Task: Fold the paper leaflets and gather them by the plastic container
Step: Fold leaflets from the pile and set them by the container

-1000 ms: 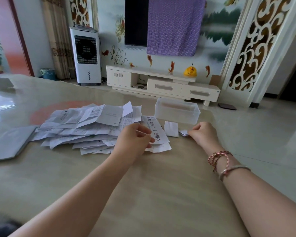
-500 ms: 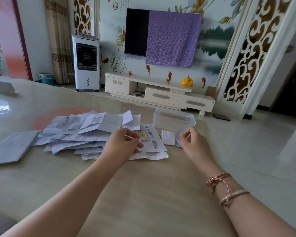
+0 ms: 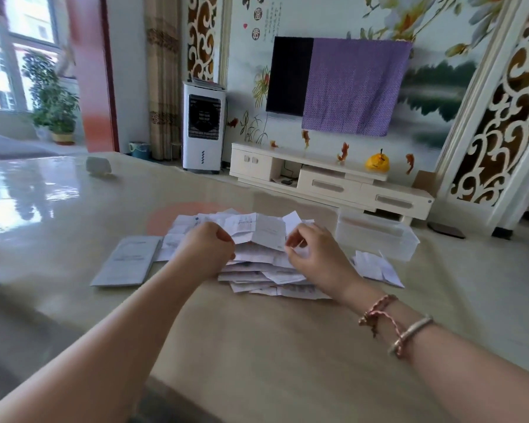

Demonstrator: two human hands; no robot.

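Note:
A loose pile of white paper leaflets (image 3: 257,277) lies on the beige table (image 3: 257,346). Above it, a creased leaflet (image 3: 258,232) is held up between both hands. My left hand (image 3: 206,253) pinches its left edge with curled fingers. Its right edge is pinched by my right hand (image 3: 318,259). The clear plastic container (image 3: 376,239) stands to the right of the pile. A few small folded leaflets (image 3: 376,267) lie just in front of the container.
A flat grey booklet (image 3: 129,261) lies left of the pile. A small white object (image 3: 98,166) sits far back on the left of the table. Beyond the table edge are a white TV cabinet (image 3: 333,178) and a standing fan unit (image 3: 203,126).
My right hand has left the folded leaflets by the container and moved left to the pile. Both hands now hold one leaflet raised above it. The view has tilted upward.

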